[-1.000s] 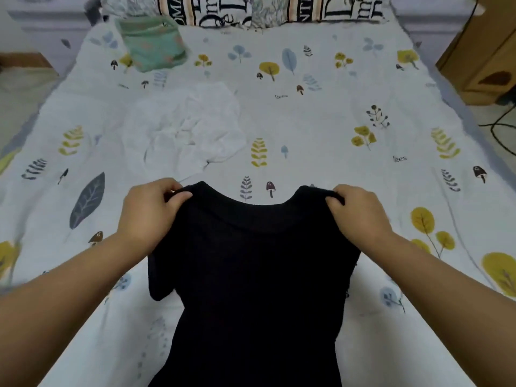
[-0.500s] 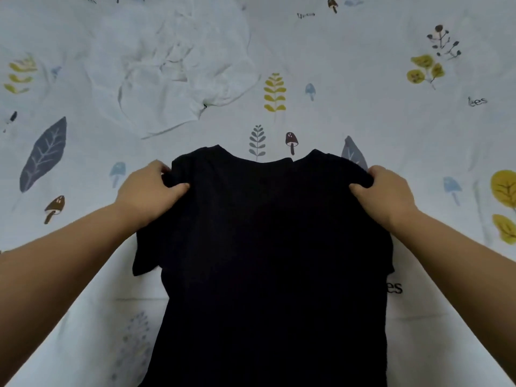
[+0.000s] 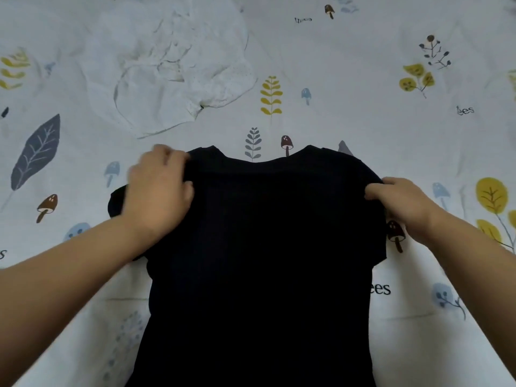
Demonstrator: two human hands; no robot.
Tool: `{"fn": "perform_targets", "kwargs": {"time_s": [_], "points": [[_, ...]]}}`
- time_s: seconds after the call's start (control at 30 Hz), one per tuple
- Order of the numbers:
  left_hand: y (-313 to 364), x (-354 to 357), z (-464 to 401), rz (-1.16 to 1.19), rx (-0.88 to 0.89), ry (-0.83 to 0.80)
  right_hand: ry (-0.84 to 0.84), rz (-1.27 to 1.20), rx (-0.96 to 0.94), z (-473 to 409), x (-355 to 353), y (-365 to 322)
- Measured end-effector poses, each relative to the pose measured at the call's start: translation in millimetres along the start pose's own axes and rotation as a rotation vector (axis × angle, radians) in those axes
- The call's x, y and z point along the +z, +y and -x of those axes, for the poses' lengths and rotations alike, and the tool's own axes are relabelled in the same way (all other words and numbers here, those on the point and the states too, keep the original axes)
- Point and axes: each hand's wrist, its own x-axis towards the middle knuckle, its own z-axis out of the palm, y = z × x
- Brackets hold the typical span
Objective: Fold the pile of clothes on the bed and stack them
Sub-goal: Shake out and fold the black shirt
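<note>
A black short-sleeved top [image 3: 265, 247] lies spread on the bed, neckline away from me, its hem running off the bottom of the frame. My left hand [image 3: 159, 194] rests blurred on the top's left shoulder, fingers curled into the fabric. My right hand [image 3: 402, 202] pinches the right shoulder edge between thumb and fingers. A crumpled white garment [image 3: 170, 71] lies beyond the top, up and to the left, apart from it.
The bed sheet [image 3: 363, 93] is white with printed leaves, mushrooms and small words. It fills the whole view. Bare sheet lies to the right of the white garment and on both sides of the black top.
The view has closed in on the bed. The black top has been lowered flat onto the sheet. My left hand has shifted inward over the left shoulder and is blurred.
</note>
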Motion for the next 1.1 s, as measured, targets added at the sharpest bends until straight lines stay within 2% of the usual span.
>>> {"fn": "perform_targets", "kwargs": {"time_s": [0.1, 0.2, 0.33, 0.43, 0.53, 0.63, 0.73, 0.77, 0.83, 0.9, 0.97, 1.03, 1.1], "points": [[58, 7, 10, 0.15, 0.255, -0.148, -0.121, -0.1, -0.074, 9, -11, 11], [116, 23, 17, 0.289, 0.413, -0.272, -0.143, -0.203, -0.152, 15, -13, 16], [166, 41, 17, 0.386, 0.418, -0.442, -0.111, -0.171, -0.145, 13, -7, 19], [180, 50, 17, 0.389, 0.344, -0.526, -0.154, -0.028, -0.03, 15, -3, 21], [184, 54, 16, 0.41, 0.257, -0.574, -0.059, -0.041, -0.066, 21, -7, 25], [192, 46, 13, 0.766, -0.053, -0.638, 0.075, -0.152, -0.164, 33, -8, 22], [198, 31, 8, 1.246, -0.424, -0.83, 0.317, 0.11, -0.337, 52, 6, 12], [196, 28, 6, 1.367, -0.486, -0.906, 0.369, 0.146, -0.408, 63, 13, 4], [186, 23, 5, 1.572, -0.493, -1.01, 0.311, 0.113, -0.517, 81, 29, -8], [172, 23, 2, 1.647, -0.503, -0.906, 0.125, 0.087, -0.55, 95, 43, -12], [157, 28, -1, 1.481, -0.626, -0.637, -0.058, 0.075, -0.573, 105, 53, -5], [139, 35, -2, 1.19, -0.764, -0.442, -0.021, 0.11, -0.606, 107, 59, 6], [131, 39, 1, 1.004, -0.731, -0.424, 0.165, 0.236, -0.565, 102, 61, 18]]}}
